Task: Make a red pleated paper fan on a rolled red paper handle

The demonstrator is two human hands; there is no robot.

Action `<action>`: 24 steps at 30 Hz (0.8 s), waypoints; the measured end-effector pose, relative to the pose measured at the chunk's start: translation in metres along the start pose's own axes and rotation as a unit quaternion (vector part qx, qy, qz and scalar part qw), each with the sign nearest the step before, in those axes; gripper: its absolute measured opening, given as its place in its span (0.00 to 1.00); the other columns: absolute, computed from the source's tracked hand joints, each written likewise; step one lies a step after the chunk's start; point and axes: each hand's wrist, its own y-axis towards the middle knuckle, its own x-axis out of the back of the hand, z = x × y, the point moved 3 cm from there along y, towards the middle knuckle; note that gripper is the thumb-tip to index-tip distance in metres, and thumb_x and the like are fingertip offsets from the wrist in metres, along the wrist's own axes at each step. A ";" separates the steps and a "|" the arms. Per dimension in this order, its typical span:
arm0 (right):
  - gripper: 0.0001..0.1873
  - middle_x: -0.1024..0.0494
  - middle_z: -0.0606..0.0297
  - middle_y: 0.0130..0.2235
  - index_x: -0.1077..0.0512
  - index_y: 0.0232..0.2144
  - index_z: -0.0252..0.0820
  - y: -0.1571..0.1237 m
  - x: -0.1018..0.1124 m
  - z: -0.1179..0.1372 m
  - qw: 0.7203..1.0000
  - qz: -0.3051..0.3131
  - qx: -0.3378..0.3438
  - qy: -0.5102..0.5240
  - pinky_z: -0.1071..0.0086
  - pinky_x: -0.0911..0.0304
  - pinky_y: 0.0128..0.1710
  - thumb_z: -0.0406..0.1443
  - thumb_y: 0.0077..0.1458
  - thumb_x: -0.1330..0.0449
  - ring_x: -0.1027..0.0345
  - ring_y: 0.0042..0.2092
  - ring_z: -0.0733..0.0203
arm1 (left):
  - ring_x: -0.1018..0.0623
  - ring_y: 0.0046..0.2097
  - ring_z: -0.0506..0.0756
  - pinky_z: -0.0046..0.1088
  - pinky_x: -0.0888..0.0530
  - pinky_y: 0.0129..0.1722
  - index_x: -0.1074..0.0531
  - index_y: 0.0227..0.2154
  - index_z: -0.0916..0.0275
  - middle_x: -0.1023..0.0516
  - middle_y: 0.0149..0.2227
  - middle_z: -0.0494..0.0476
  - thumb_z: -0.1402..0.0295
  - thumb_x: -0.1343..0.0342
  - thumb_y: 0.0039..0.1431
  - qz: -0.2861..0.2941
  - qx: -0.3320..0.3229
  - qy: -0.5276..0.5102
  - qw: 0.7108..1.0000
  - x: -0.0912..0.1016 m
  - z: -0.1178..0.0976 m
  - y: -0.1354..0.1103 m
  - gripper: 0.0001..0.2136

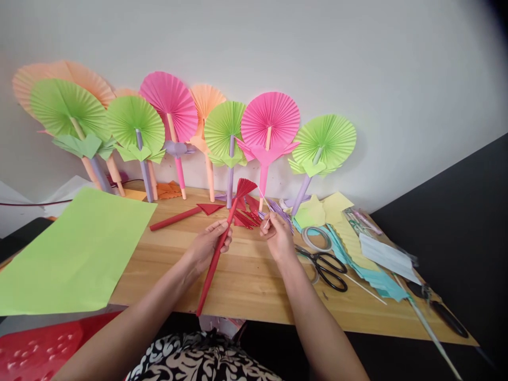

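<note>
The left hand (212,244) clamps a red paper stick (208,280) tipped with a barely spread pleated fan (245,187); the right hand (279,236) pinches a thin skewer (264,198). Beyond both hands stand finished fans (270,124).

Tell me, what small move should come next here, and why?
Probably bring the thin white stick in the right hand to the folded red fan: the left hand holds its red handle tilted, and the stick's tip lies just beside it.

Paper fan work at table (246,280)
Left hand (210,244) grips red fan stick (218,248); right hand (278,235) pinches thin skewer (265,199); scissors (327,267) right.
</note>
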 end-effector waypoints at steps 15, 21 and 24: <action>0.08 0.19 0.70 0.43 0.25 0.38 0.47 0.015 0.039 0.021 0.963 -0.168 0.048 0.203 0.73 0.29 0.37 0.35 0.61 0.45 0.26 0.45 0.68 | 0.35 0.22 0.45 0.19 0.42 0.17 0.28 0.34 0.67 0.31 0.25 0.50 0.59 0.37 0.55 0.084 0.100 0.187 0.974 0.017 -0.004 -0.025 0.14; 0.08 0.22 0.67 0.49 0.25 0.39 0.46 0.015 0.044 0.018 0.962 -0.208 0.043 0.173 0.67 0.30 0.48 0.38 0.57 0.41 0.27 0.49 0.66 | 0.34 0.23 0.45 0.20 0.42 0.17 0.28 0.37 0.66 0.31 0.25 0.50 0.58 0.37 0.54 0.076 0.087 0.190 0.975 0.023 -0.006 -0.026 0.16; 0.11 0.23 0.66 0.50 0.25 0.42 0.47 0.014 0.044 0.022 0.960 -0.225 0.059 0.156 0.64 0.31 0.49 0.39 0.57 0.42 0.28 0.49 0.64 | 0.35 0.23 0.45 0.20 0.42 0.18 0.28 0.36 0.66 0.31 0.25 0.49 0.58 0.37 0.54 0.071 0.087 0.206 0.972 0.029 -0.011 -0.028 0.15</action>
